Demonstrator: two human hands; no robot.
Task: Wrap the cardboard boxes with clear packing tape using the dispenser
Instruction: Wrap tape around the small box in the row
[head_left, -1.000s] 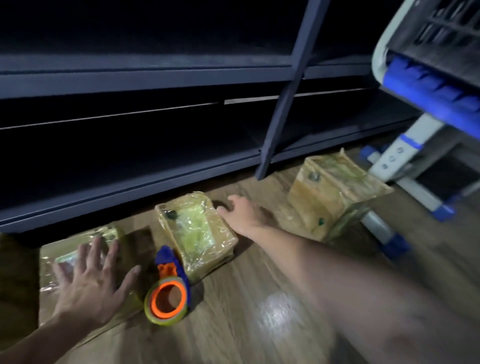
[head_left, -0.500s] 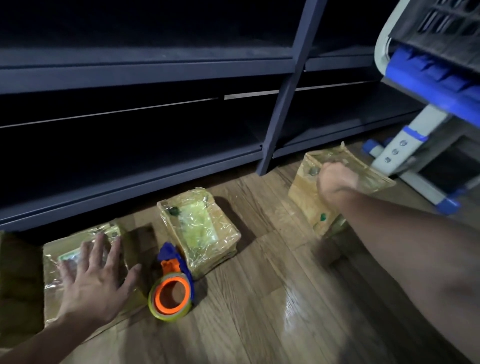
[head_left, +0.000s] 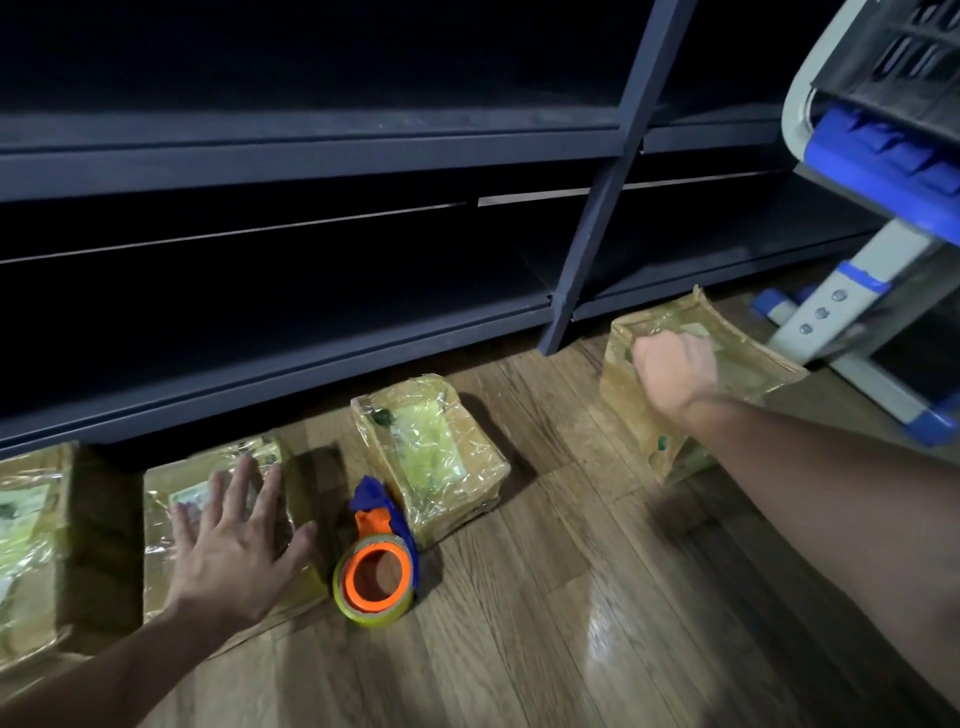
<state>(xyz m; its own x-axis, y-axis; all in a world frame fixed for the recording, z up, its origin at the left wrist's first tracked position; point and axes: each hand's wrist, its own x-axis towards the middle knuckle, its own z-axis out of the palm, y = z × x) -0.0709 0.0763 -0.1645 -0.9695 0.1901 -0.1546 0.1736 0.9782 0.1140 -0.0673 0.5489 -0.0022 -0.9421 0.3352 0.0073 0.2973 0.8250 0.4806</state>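
Right hand (head_left: 675, 371): a second ago it lay beside the mid box (head_left: 431, 457). It has since crossed to the right box (head_left: 634, 415) and now sits on that box's top, fingers curled tight. It appears to grip the near top edge, though the knuckles hide the fingertips.

Left hand (head_left: 234, 540): unchanged. It is spread wide and flat, pressing on the left box (head_left: 156, 577).

Right box: stands tilted on the floor (head_left: 571, 597), far right, well apart from the others and just beside a blue-and-white frame (head_left: 857, 291). It has not shifted yet.

Dispenser (head_left: 376, 566): lies untouched on the floor between the left box and the mid box, close against the latter, roll end nearest me. Neither hand holds it.

Other boxes: the mid box and left box sit in a row along the foot of the shelving (head_left: 311, 156). A further box (head_left: 31, 545) shows at the far left edge. All visible faces shine with film, so they seem taped already.

Assessment: taping is paused. The move suggests I am fetching the right box, either to bring it into the row or to check its wrap. Its surface also looks glossy, but its underside is hidden, so I cannot confirm full cover.

Risk: the tilted box may tip or slide against the frame when pulled.
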